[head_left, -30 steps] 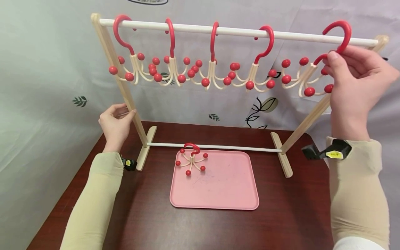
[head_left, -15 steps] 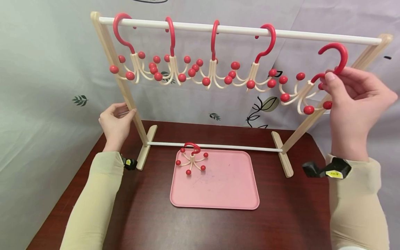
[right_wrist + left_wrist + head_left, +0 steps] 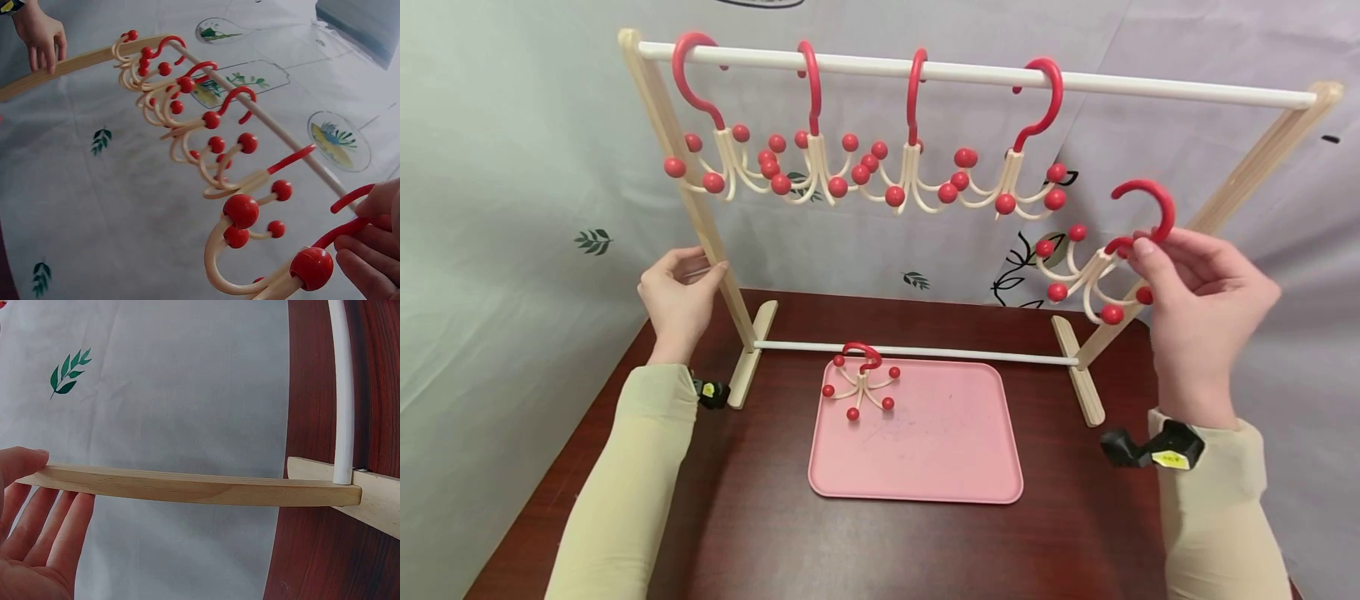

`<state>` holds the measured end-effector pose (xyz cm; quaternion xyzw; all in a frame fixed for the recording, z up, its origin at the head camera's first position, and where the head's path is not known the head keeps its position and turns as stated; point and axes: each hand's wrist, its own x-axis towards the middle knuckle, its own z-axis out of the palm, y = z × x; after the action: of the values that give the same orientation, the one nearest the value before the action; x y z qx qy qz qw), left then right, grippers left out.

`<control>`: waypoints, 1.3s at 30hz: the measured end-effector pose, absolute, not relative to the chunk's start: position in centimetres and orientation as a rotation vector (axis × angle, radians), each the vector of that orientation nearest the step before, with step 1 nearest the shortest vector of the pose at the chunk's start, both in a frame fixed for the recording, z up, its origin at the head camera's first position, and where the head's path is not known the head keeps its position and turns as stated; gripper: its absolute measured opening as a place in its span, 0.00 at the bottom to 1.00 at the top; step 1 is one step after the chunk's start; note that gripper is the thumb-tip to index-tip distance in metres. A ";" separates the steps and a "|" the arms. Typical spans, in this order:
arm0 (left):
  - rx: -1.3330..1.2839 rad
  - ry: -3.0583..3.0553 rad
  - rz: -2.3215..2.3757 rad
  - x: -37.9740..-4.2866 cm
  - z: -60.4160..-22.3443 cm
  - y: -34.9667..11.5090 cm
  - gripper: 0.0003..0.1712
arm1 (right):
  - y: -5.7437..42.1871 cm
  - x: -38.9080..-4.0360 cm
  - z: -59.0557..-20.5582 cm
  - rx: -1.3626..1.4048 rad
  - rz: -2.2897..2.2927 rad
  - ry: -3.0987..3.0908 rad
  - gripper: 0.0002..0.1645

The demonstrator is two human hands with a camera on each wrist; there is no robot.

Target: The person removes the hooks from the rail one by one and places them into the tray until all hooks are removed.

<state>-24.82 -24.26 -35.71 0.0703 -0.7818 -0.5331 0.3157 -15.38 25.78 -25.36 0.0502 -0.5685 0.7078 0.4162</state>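
Observation:
My right hand (image 3: 1206, 308) pinches the red hook of a claw-shaped hanger (image 3: 1097, 279), its beige arms tipped with red balls. This hanger tilts below the rack's white top rod (image 3: 1187, 89), off the rod, near the right post. In the right wrist view, thumb and fingers close on the red hook (image 3: 340, 234). Thumb on one side and fingers on the other, my left hand (image 3: 677, 287) holds the rack's left wooden post (image 3: 206, 487). Several matching hangers (image 3: 910, 158) hang along the top rod. One more hanger (image 3: 862, 383) lies on the pink tray (image 3: 925, 467).
A brown table (image 3: 760, 517) carries the rack and tray. Between the rack's wooden feet (image 3: 1078, 375) runs a lower white rod (image 3: 1000, 357), just behind the tray. Pale cloth (image 3: 842, 267) with printed leaves hangs behind and at the sides.
My right hand has brought the held hanger down from the right end of the top rod, then leftward. The left hand stays on the post.

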 end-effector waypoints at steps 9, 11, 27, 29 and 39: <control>0.183 -2.060 -1.397 -24.8 -35.7 -24.2 0.18 | 25.1 -16.1 -30.4 0.107 1.828 -1.581 0.20; 0.182 -2.061 -1.400 -24.8 -35.7 -24.2 0.18 | 24.7 -16.1 -31.4 0.109 1.827 -1.624 0.18; 0.191 -2.071 -1.389 -24.8 -35.8 -24.2 0.19 | 21.6 -16.2 -37.7 0.147 1.754 -2.006 0.12; 0.189 -2.072 -1.386 -24.8 -35.8 -24.2 0.19 | 21.1 -16.3 -38.5 0.143 1.767 -2.046 0.12; 0.196 -2.068 -1.391 -24.8 -35.9 -24.2 0.19 | 19.2 -16.4 -42.0 0.154 1.810 -2.200 0.13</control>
<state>-24.84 -24.25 -35.85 0.0744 -0.7849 -0.5282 0.3153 -16.43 19.17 -41.96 0.0533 -0.7631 0.6278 0.1437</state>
